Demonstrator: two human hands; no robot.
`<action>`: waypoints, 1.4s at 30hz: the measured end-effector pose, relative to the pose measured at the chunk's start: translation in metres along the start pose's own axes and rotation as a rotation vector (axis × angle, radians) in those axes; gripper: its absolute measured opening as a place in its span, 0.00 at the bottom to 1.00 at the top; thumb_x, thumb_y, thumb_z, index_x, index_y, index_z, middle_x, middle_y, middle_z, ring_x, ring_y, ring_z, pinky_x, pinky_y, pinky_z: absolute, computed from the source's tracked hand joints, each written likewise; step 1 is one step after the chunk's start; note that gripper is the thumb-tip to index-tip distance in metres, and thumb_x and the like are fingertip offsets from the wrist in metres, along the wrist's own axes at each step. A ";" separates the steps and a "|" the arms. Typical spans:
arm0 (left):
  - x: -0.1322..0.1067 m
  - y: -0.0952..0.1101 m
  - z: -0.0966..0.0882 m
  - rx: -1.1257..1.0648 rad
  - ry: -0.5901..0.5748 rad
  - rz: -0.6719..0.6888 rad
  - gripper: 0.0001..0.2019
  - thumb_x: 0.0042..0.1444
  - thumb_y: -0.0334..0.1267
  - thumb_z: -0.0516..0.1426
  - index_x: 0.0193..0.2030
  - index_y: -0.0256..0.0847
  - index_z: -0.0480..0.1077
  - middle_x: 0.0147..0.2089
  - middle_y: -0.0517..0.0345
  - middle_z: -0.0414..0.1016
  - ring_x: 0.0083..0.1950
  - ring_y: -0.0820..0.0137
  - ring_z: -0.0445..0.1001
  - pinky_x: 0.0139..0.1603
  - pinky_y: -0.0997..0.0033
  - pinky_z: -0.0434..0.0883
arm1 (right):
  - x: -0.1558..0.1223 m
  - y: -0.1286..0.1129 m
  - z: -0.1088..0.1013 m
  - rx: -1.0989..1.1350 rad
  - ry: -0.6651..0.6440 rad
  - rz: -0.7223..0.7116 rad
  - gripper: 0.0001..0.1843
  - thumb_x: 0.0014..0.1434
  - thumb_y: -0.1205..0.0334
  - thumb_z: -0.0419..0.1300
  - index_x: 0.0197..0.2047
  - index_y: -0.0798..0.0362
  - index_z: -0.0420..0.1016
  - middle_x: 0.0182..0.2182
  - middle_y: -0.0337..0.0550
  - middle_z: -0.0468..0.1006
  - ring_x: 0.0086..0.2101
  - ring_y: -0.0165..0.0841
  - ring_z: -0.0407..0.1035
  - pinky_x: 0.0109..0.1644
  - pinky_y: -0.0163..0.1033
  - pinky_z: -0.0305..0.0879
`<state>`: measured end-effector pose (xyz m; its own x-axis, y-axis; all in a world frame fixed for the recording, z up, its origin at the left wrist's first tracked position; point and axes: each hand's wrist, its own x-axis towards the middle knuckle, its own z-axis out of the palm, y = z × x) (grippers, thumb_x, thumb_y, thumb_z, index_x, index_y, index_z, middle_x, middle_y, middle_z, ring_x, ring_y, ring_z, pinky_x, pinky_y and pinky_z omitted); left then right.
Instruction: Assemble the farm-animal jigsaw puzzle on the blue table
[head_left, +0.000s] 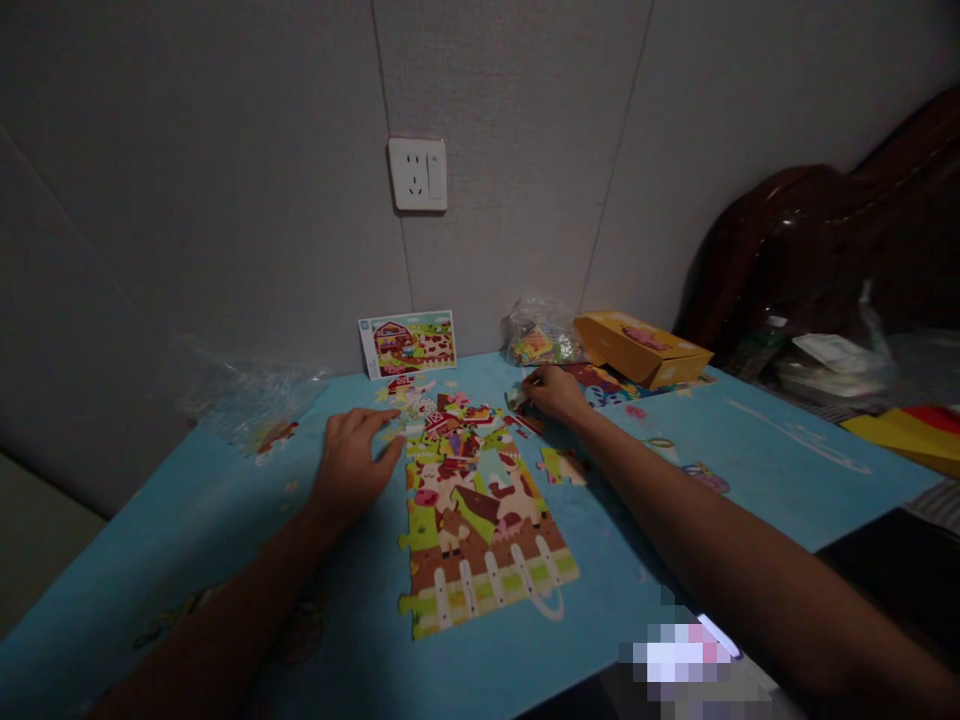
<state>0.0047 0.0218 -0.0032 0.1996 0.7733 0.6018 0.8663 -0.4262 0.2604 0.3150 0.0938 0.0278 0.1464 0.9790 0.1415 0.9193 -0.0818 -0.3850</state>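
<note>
A partly assembled farm jigsaw puzzle [480, 520] lies in the middle of the blue table [750, 470]. My left hand [356, 455] rests at the puzzle's upper left edge, fingers curled and touching the pieces there. My right hand [551, 392] reaches to the far right of the puzzle, fingers pinched on a loose puzzle piece [517, 400]. Several loose pieces [442, 405] lie scattered at the puzzle's far end. One single piece [561, 466] sits apart on the right.
A reference picture card [409, 343] leans against the wall under a socket [418, 174]. A bag of pieces [536, 335] and a yellow box [641, 348] stand at the back right. A clear plastic bag [251, 400] lies at left. Dark wooden furniture [825, 250] stands at right.
</note>
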 end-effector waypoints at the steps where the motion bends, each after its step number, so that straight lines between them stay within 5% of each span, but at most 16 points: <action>1: 0.000 0.001 0.000 0.004 0.005 0.005 0.16 0.61 0.42 0.53 0.51 0.38 0.74 0.45 0.47 0.75 0.49 0.56 0.69 0.56 0.50 0.64 | -0.001 -0.001 -0.003 -0.018 0.009 -0.008 0.16 0.59 0.58 0.57 0.47 0.52 0.80 0.46 0.52 0.81 0.49 0.43 0.74 0.49 0.42 0.65; 4: -0.001 0.006 -0.001 0.008 0.033 0.016 0.15 0.60 0.42 0.54 0.49 0.39 0.75 0.44 0.48 0.75 0.49 0.56 0.69 0.55 0.51 0.65 | -0.006 -0.003 -0.017 -0.092 0.002 -0.037 0.19 0.57 0.53 0.61 0.46 0.55 0.81 0.47 0.57 0.80 0.48 0.46 0.73 0.48 0.45 0.66; 11: -0.001 0.006 -0.001 0.030 0.038 0.038 0.16 0.60 0.41 0.54 0.50 0.38 0.75 0.44 0.48 0.74 0.49 0.56 0.69 0.56 0.51 0.65 | -0.024 -0.009 -0.036 -0.281 -0.374 -0.070 0.35 0.49 0.34 0.64 0.42 0.60 0.81 0.40 0.62 0.81 0.40 0.46 0.76 0.38 0.42 0.66; 14: -0.001 0.005 -0.001 0.037 0.050 0.053 0.16 0.60 0.41 0.54 0.49 0.37 0.75 0.45 0.47 0.74 0.49 0.56 0.69 0.56 0.51 0.64 | -0.029 -0.007 -0.046 -0.342 -0.447 -0.111 0.33 0.48 0.35 0.65 0.40 0.60 0.81 0.39 0.61 0.81 0.39 0.46 0.76 0.39 0.43 0.66; 19: -0.002 0.009 -0.001 0.026 0.040 0.081 0.15 0.60 0.40 0.54 0.49 0.37 0.75 0.44 0.48 0.74 0.48 0.56 0.69 0.55 0.52 0.65 | -0.045 -0.007 -0.067 -0.416 -0.618 -0.192 0.27 0.30 0.46 0.77 0.33 0.53 0.81 0.33 0.48 0.81 0.33 0.41 0.75 0.34 0.41 0.65; 23: -0.003 0.012 -0.001 0.023 0.042 0.089 0.15 0.60 0.39 0.54 0.49 0.36 0.76 0.44 0.48 0.73 0.48 0.56 0.69 0.55 0.51 0.65 | -0.057 -0.016 -0.070 -0.393 -0.684 -0.239 0.14 0.33 0.57 0.76 0.22 0.51 0.77 0.21 0.38 0.77 0.25 0.35 0.71 0.30 0.37 0.61; 30: -0.003 0.016 -0.002 0.004 0.060 0.114 0.14 0.60 0.38 0.55 0.48 0.36 0.76 0.43 0.47 0.74 0.48 0.55 0.69 0.54 0.50 0.65 | -0.051 -0.012 -0.067 -0.231 -0.791 -0.213 0.10 0.38 0.65 0.73 0.21 0.53 0.75 0.20 0.37 0.76 0.23 0.31 0.67 0.27 0.35 0.56; 35: -0.002 0.024 -0.007 -0.056 0.101 0.209 0.12 0.62 0.36 0.55 0.48 0.36 0.75 0.43 0.47 0.75 0.47 0.57 0.69 0.53 0.51 0.67 | -0.046 -0.013 -0.067 0.045 -0.622 -0.521 0.09 0.50 0.60 0.66 0.30 0.55 0.73 0.23 0.36 0.73 0.24 0.28 0.63 0.27 0.34 0.55; 39: -0.003 0.034 -0.010 -0.148 0.076 0.319 0.20 0.61 0.38 0.59 0.59 0.38 0.69 0.48 0.48 0.77 0.51 0.57 0.68 0.54 0.51 0.68 | -0.052 -0.031 -0.041 0.520 -0.654 -0.623 0.15 0.53 0.52 0.66 0.34 0.55 0.71 0.27 0.36 0.73 0.26 0.27 0.65 0.30 0.33 0.59; 42: -0.006 0.041 -0.011 -0.224 -0.028 0.389 0.27 0.59 0.37 0.60 0.65 0.41 0.63 0.52 0.47 0.75 0.53 0.57 0.67 0.54 0.51 0.69 | -0.064 -0.046 -0.013 0.653 -0.668 -0.548 0.20 0.48 0.47 0.70 0.31 0.56 0.72 0.21 0.32 0.68 0.21 0.25 0.59 0.25 0.33 0.53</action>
<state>0.0338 -0.0056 0.0123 0.5061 0.5462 0.6675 0.6040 -0.7769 0.1778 0.2686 0.0329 0.0481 -0.6359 0.7718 -0.0073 0.3981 0.3199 -0.8598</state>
